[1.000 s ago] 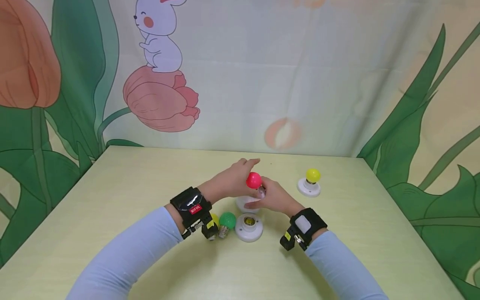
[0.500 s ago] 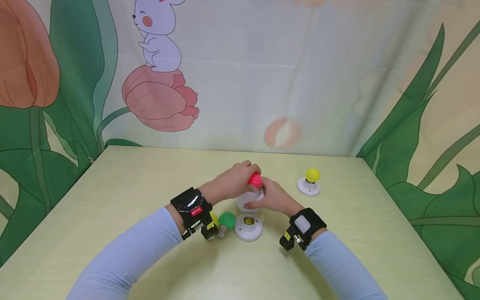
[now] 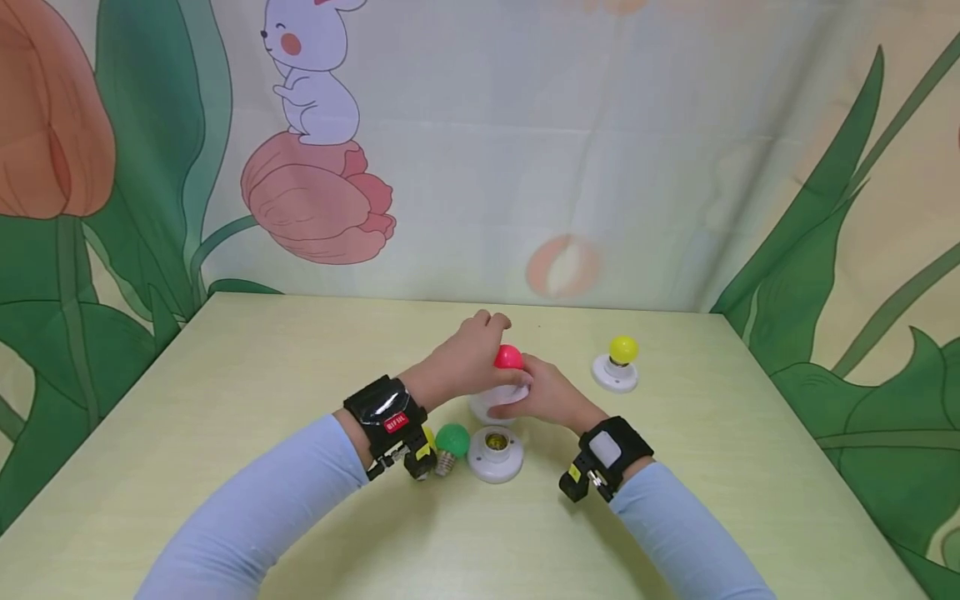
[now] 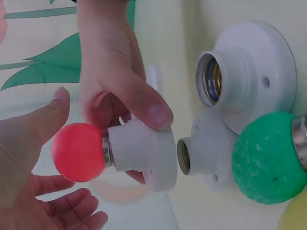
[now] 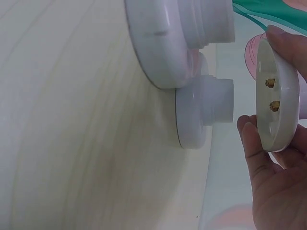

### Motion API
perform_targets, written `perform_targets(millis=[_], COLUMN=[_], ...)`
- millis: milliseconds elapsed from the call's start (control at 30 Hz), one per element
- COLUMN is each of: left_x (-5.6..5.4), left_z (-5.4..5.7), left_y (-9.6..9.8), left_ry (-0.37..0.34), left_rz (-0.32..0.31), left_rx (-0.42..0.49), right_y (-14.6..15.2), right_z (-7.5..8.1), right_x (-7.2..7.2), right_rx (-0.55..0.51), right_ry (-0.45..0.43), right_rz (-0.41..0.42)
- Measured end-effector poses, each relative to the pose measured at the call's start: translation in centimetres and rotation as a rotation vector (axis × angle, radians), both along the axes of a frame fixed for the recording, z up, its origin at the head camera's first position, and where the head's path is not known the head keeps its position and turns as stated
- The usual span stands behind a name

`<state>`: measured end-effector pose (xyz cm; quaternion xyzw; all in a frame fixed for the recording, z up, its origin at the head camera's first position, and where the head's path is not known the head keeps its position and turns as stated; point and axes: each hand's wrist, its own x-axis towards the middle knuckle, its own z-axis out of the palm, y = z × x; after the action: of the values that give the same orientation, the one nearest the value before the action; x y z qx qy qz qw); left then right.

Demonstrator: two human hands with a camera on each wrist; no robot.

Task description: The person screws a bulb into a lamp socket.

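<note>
My right hand (image 3: 555, 396) grips a white lamp socket (image 4: 163, 160) by its round base, thumb on one side and fingers on the other. In the right wrist view the base's hollow underside shows two brass screws (image 5: 274, 106). A red bulb (image 4: 79, 152) sits in this socket, with a strip of its metal thread showing at the mouth. Around the bulb, my left hand (image 3: 465, 358) has its fingers spread; in the left wrist view thumb and fingers stand apart from the red globe. The held socket is tilted, raised above the table.
Below the hands stand two more white sockets, a front one (image 3: 496, 467) with its mouth bare and one behind it (image 4: 211, 148). Left of them lie a green bulb (image 3: 452, 440) and a yellow bulb (image 4: 295, 215). Back right, another yellow bulb (image 3: 623, 350) sits in a socket (image 3: 615, 379).
My left fingers were spread, then curled round the red bulb half a second ago, and now are spread off it again. My right hand keeps its grip on the socket.
</note>
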<state>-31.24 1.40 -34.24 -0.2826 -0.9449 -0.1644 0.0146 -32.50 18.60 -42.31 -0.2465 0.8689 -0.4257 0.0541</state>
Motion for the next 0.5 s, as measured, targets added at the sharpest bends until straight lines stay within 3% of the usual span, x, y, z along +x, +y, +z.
perform_targets(millis=[133, 267, 367, 500], left_x=[0.19, 0.29, 0.21, -0.05], left_z=[-0.16, -0.12, 0.03, 0.2], left_y=[-0.08, -0.11, -0.13, -0.25], left_ry=[0.037, 0.032, 0.024, -0.011], left_rz=[0.059, 0.053, 0.009, -0.104], left_rx=[-0.03, -0.023, -0.016, -0.002], right_y=[-0.07, -0.08, -0.08, -0.02], right_z=[-0.02, 0.04, 0.04, -0.04], right_x=[0.05, 0.1, 0.05, 0.06], right_rx=[-0.004, -0.014, -0.014, -0.003], right_ry=[-0.003, -0.011, -0.009, -0.014], right_rz=[-0.005, -0.008, -0.006, -0.009])
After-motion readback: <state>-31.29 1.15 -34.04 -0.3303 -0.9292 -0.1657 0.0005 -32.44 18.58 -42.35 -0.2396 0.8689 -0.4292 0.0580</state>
